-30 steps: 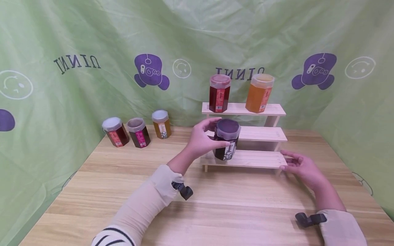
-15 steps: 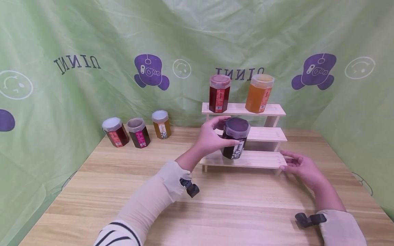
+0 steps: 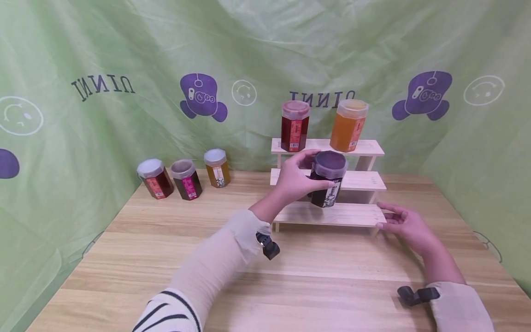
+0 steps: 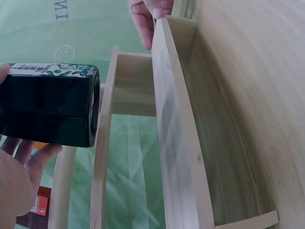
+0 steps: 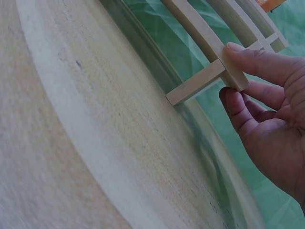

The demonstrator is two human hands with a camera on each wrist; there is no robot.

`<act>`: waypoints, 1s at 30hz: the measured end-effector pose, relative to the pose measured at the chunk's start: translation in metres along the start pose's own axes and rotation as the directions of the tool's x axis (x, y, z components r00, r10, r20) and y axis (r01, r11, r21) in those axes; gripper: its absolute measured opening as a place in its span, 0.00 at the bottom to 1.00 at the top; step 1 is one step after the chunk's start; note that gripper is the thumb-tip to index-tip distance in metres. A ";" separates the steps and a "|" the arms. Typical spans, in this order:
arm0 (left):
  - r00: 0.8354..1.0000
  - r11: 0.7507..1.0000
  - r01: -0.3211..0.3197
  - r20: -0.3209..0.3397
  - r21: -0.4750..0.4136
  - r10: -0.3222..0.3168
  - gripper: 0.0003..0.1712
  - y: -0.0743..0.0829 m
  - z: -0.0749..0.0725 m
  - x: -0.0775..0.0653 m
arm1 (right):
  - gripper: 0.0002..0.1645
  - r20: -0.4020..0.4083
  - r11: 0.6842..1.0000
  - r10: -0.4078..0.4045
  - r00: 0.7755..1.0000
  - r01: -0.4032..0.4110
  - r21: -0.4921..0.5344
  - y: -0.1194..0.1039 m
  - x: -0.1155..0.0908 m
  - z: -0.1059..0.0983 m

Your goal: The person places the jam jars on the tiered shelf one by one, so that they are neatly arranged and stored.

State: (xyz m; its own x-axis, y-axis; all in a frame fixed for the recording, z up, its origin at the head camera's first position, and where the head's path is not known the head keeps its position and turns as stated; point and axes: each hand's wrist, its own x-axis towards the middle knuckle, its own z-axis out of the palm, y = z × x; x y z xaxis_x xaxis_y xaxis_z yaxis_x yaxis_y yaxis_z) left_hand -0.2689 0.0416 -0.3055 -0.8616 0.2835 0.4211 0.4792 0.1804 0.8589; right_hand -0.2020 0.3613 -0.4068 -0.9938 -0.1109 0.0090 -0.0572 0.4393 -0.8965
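Note:
A dark purple jar [image 3: 325, 184] with a clear lid and a white patterned label is gripped in my left hand [image 3: 295, 180], thumb in front and fingers behind. It hangs slightly tilted before the middle step of a three-step wooden rack [image 3: 332, 216]. In the left wrist view the base of the dark jar [image 4: 52, 105] is apart from the rack's boards. My right hand [image 3: 408, 228] holds the right end of the lowest step; the right wrist view shows thumb and fingers pinching that board [image 5: 233, 78]. On the top step stand a red jar [image 3: 295, 131] and an orange jar [image 3: 347, 131].
To the left on the wooden table [image 3: 166, 244] stand a red jar with a white lid [image 3: 156, 183], a dark jar with a pink label [image 3: 188, 184] and an amber jar [image 3: 217, 173]. A green printed curtain [image 3: 145, 46] hangs behind and at both sides.
My left hand has carried the dark jar to the right and slightly up, from over the lowest step's left part to before the middle step. My right hand has stayed at the rack's end.

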 end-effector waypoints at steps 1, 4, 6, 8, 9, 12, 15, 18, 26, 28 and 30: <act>1.000 1.000 0.002 0.000 -0.001 -0.002 0.45 -0.001 0.001 0.002 | 0.44 -0.001 1.000 0.000 1.000 0.000 -0.001 0.000 0.000 0.000; 1.000 1.000 0.010 -0.003 -0.004 -0.010 0.44 -0.002 0.005 0.006 | 0.44 -0.003 1.000 -0.002 1.000 0.002 -0.006 0.001 0.000 0.000; 1.000 1.000 0.011 -0.009 -0.017 -0.011 0.44 -0.003 0.008 0.009 | 0.44 -0.003 1.000 0.000 1.000 0.000 -0.002 0.000 0.000 0.000; 1.000 1.000 0.010 -0.014 -0.027 -0.011 0.45 -0.004 0.011 0.012 | 0.45 -0.001 1.000 0.000 1.000 0.000 0.000 0.000 0.000 0.000; 1.000 0.999 0.007 -0.015 -0.036 -0.008 0.45 -0.005 0.013 0.013 | 0.45 -0.001 1.000 0.000 1.000 0.000 -0.001 0.000 0.001 0.000; 1.000 0.999 -0.006 -0.011 -0.054 0.005 0.45 -0.006 0.018 0.018 | 0.44 0.002 1.000 -0.002 1.000 0.002 0.002 0.001 0.001 0.000; 1.000 0.998 -0.013 -0.008 -0.061 0.012 0.44 -0.007 0.024 0.022 | 0.44 0.004 1.000 -0.005 1.000 0.005 0.004 0.001 0.001 0.000; 1.000 0.998 -0.005 -0.013 -0.067 0.004 0.45 -0.008 0.029 0.026 | 0.44 0.006 1.000 -0.007 1.000 0.007 0.010 0.001 0.001 0.000; 1.000 0.994 0.026 -0.005 -0.110 -0.027 0.44 -0.009 0.042 0.034 | 0.45 0.010 1.000 -0.002 1.000 0.002 0.020 0.001 0.001 0.000; 1.000 0.994 0.008 -0.002 -0.112 -0.008 0.42 -0.009 0.045 0.035 | 0.45 0.009 1.000 -0.003 1.000 0.003 0.025 0.001 0.001 -0.001; 1.000 0.994 -0.014 -0.002 -0.109 0.014 0.41 -0.009 0.047 0.037 | 0.45 0.009 1.000 -0.004 1.000 0.004 0.029 0.001 0.001 0.000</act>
State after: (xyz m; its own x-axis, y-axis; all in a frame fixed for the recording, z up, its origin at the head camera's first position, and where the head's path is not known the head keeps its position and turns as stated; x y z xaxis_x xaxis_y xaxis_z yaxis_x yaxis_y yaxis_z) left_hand -0.2971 0.0948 -0.3112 -0.8553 0.2842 0.4333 0.4699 0.0727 0.8797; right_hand -0.2034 0.3622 -0.4078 -0.9927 -0.1204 0.0089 -0.0583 0.4130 -0.9089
